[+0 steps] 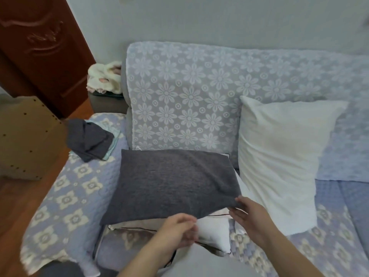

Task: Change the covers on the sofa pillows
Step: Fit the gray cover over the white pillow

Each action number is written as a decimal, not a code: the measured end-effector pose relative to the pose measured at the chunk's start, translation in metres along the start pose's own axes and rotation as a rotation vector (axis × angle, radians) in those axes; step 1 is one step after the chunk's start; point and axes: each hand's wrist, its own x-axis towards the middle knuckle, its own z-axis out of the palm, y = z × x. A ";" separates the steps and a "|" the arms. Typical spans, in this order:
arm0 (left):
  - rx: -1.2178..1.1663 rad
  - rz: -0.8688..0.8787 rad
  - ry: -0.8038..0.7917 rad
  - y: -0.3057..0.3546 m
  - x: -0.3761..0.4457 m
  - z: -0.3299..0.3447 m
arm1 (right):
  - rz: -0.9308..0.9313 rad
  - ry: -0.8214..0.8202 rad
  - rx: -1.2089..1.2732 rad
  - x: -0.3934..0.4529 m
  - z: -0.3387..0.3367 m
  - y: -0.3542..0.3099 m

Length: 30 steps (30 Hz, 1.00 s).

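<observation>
2 hands (209, 222) at 1 grey cover (171, 182), 1 bare white pillow (283, 156).

The sofa back (189, 100) is covered in pale blue-grey lace patterned with white daisies and rings; the seat throw (65, 198) is lilac, quilted, with cream four-petalled flowers; a dark charcoal cushion cover (169, 182) is seen in plain weave; the bare pillow (283, 156) is white; the door (40, 47) is reddish-brown with carved scrolls; a folded cloth (87, 139) is dark grey.
</observation>
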 end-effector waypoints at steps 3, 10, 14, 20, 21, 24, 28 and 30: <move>0.066 0.133 -0.016 0.023 -0.002 0.034 | -0.037 -0.070 0.025 -0.013 0.008 -0.011; 0.243 0.175 0.074 0.036 0.001 0.064 | -0.060 -0.226 0.142 -0.038 0.020 -0.024; 0.138 0.311 0.159 0.034 0.004 0.074 | -0.250 -0.106 -0.282 -0.045 0.026 -0.019; 0.201 0.522 0.313 0.041 0.000 0.070 | -0.221 -0.119 -0.502 -0.046 0.021 -0.020; 0.200 0.548 0.313 0.039 -0.002 0.070 | -0.202 -0.130 -0.484 -0.046 0.021 -0.020; 0.221 0.588 0.279 0.035 -0.007 0.069 | -0.167 -0.167 -0.410 -0.049 0.022 -0.018; 0.293 0.638 0.226 0.036 -0.013 0.072 | -0.189 -0.206 -0.405 -0.056 0.024 -0.018; 0.338 0.646 0.242 0.036 -0.014 0.075 | -0.224 -0.219 -0.428 -0.060 0.026 -0.018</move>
